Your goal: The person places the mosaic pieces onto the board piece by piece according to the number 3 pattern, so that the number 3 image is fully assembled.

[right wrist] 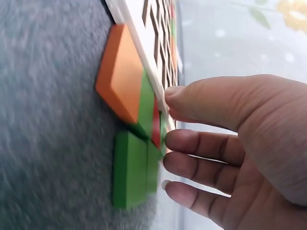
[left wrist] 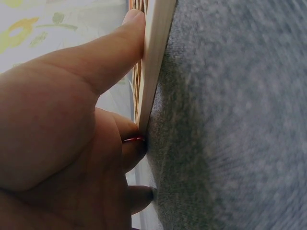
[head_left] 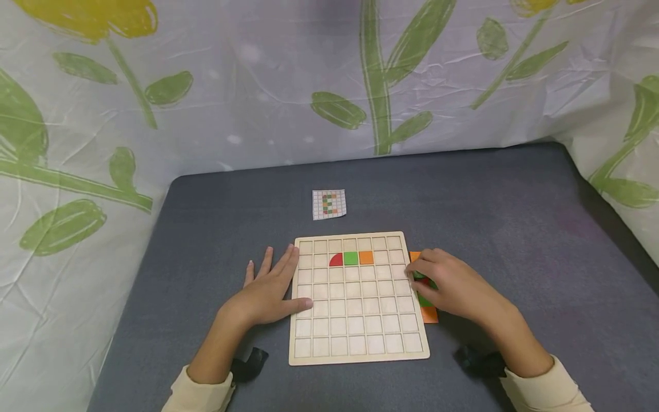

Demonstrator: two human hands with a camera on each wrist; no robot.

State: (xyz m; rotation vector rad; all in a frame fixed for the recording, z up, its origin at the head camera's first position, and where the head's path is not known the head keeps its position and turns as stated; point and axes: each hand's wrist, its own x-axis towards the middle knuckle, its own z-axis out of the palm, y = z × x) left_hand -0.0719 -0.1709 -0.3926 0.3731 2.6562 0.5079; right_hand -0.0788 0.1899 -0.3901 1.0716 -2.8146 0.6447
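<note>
A wooden grid board [head_left: 360, 361] lies in the middle of the table. In its second row from the top sit a red quarter-round block [head_left: 337, 260], a green square block [head_left: 350, 258] and an orange square block [head_left: 366, 257]. My left hand [head_left: 265, 297] rests against the board's left side, its thumb over the rim and its fingers spread along the edge. My right hand [head_left: 455, 286] hovers by the right edge over loose blocks. Among them, the right wrist view shows an orange block [right wrist: 125, 76] and a green block [right wrist: 128, 172]. Nothing shows between its bent fingers.
Beyond the board lies a small paper card [head_left: 329, 205] printed with a coloured grid pattern. Dark straps [head_left: 249, 364] are at both wrists. A flower-patterned cloth [head_left: 247, 86] hangs behind the dark grey table [head_left: 489, 200].
</note>
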